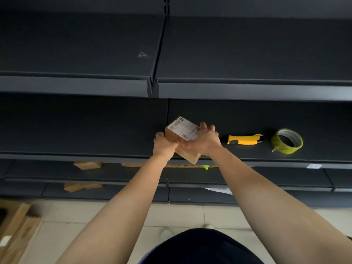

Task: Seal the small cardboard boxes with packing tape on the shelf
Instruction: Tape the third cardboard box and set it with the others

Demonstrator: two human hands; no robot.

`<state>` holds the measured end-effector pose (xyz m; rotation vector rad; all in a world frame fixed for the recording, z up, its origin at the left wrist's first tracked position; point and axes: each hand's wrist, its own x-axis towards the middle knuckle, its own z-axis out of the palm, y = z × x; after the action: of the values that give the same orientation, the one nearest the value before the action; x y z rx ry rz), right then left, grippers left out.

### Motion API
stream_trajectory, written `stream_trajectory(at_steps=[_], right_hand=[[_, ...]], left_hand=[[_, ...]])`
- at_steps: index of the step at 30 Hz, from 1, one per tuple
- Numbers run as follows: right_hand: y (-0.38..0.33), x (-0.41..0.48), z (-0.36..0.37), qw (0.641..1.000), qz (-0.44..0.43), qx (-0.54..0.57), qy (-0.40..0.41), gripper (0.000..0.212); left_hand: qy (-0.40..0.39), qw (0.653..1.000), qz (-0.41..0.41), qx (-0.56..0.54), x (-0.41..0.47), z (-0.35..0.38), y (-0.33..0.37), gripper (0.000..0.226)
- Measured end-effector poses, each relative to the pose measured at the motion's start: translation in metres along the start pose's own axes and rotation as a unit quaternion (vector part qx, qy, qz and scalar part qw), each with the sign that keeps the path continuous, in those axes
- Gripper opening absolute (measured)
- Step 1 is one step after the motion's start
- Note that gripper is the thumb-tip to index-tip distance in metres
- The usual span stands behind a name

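Both hands clamp the small box point(177, 139), held tilted just above the front edge of the middle shelf point(76, 130), roughly frame centre. L hand point(163, 144) has its fingers curled round the box's 9 o'clock side; R hand point(204, 141) grips the 3 o'clock side, fingers over the top edge. The hands sit close together w/ only the box between them. A white label point(183, 129) faces up on the box.

The tape roll point(287, 141) lies flat on the same shelf, far out at 3 o'clock from the box, well apart and in nobody's hand. A yellow knife point(244, 139) lies between box and tape, also at 3 o'clock, near the R wrist.

Progress, my read: early for this box. No tape strip visible on it, though the flaps are partly hidden by the hands, so can't say for sure. Left to do: set the box down, fetch the tape, pull a strip, stick, cut.

At 7 o'clock on the lower shelves are cardboard bits point(87, 165) and more point(82, 186); whether they're boxes, sealed or not, can't tell. More cartons point(15, 225) sit on the floor, frame's 8 o'clock corner.
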<state>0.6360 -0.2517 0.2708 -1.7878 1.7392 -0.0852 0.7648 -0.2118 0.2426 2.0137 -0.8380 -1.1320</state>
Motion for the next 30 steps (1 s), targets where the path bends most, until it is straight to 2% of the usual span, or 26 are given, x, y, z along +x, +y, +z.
stream_trajectory(at_steps=[2, 6, 8, 11, 13, 16, 18, 19, 20, 22, 24, 26, 30], right_hand=[[-0.001, -0.003, 0.004, 0.999, 0.023, 0.028, 0.027, 0.098], [-0.002, -0.008, 0.009, 0.996, 0.068, 0.047, 0.035, 0.09], [-0.001, -0.01, 0.007, 0.993, 0.084, 0.071, 0.04, 0.087], [0.003, -0.011, 0.006, 0.985, 0.116, 0.125, 0.001, 0.081], [0.01, -0.013, 0.01, 0.968, 0.144, 0.199, -0.058, 0.077], [0.022, -0.021, 0.016, 0.934, 0.159, 0.271, -0.169, 0.049], [0.029, -0.024, 0.015, 0.922, 0.164, 0.28, -0.211, 0.043], [0.031, -0.026, 0.011, 0.926, 0.167, 0.272, -0.202, 0.042], [0.034, -0.024, 0.007, 0.942, 0.166, 0.248, -0.156, 0.044], [0.04, -0.015, -0.001, 0.975, 0.143, 0.168, -0.015, 0.046], [0.044, -0.006, -0.008, 0.985, 0.103, 0.106, 0.089, 0.054], [0.049, 0.002, -0.013, 0.985, 0.057, 0.129, 0.095, 0.058], [0.052, 0.004, -0.009, 0.984, 0.038, 0.171, 0.006, 0.059]], left_hand=[[0.003, 0.999, -0.04, -0.02, -0.001, 0.003, 0.0, 0.07], [-0.057, 0.985, -0.134, -0.097, -0.008, 0.01, 0.005, 0.045], [-0.084, 0.975, -0.151, -0.137, -0.011, 0.013, 0.007, 0.041], [-0.039, 0.98, -0.098, -0.169, -0.006, 0.018, 0.01, 0.046], [0.003, 0.991, -0.032, -0.129, -0.003, 0.018, 0.013, 0.054], [0.001, 0.998, 0.033, -0.045, -0.001, 0.018, 0.016, 0.056], [-0.012, 0.999, 0.051, -0.013, 0.0, 0.02, 0.017, 0.052], [-0.02, 0.998, 0.054, -0.01, 0.0, 0.021, 0.017, 0.05], [-0.028, 0.998, 0.057, -0.011, 0.001, 0.022, 0.018, 0.048], [-0.034, 0.998, 0.056, -0.012, 0.001, 0.025, 0.02, 0.044], [-0.035, 0.998, 0.05, -0.019, 0.002, 0.026, 0.022, 0.042], [-0.04, 0.998, 0.042, -0.028, 0.002, 0.028, 0.022, 0.041], [-0.008, 0.999, 0.02, -0.046, 0.004, 0.03, 0.022, 0.043]])
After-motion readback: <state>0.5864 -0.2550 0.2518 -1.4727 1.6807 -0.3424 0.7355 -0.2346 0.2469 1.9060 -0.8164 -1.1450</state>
